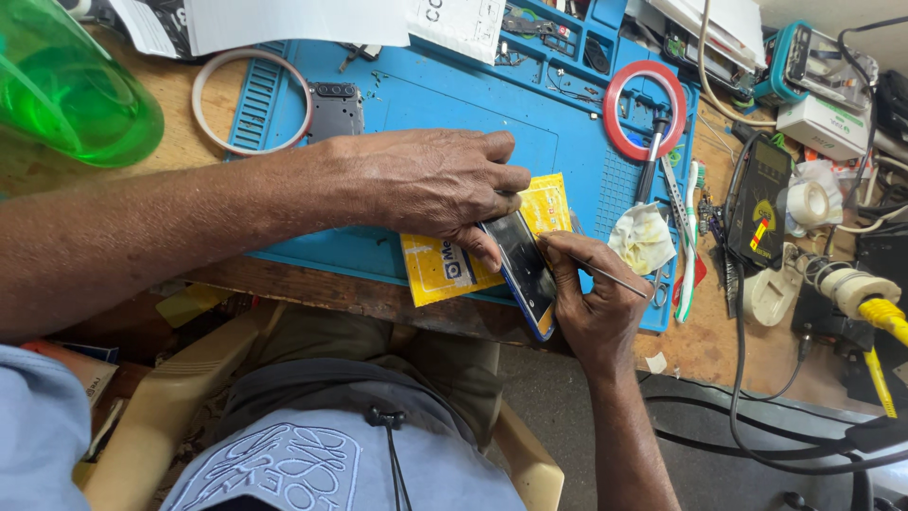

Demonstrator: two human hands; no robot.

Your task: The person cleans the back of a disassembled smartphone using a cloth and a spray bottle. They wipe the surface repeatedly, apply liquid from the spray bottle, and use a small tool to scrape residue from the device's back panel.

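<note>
A dark phone with a blue edge (526, 270) lies tilted over the front edge of a blue work mat (445, 104), partly on a yellow card package (440, 265). My left hand (426, 180) reaches across from the left and presses its fingers down on the phone's upper end. At the phone's right side, my right hand (596, 303) pinches a thin metal tool (610, 274), and the tool's tip points toward the phone's edge.
On the mat lie a red tape ring (645, 110), a white ring (251, 101), a dark phone part (336, 109), a crumpled cloth (641, 237) and tweezers. A green plastic bottle (66, 85) is at top left. Cables, a meter (761, 199) and tape rolls crowd the right.
</note>
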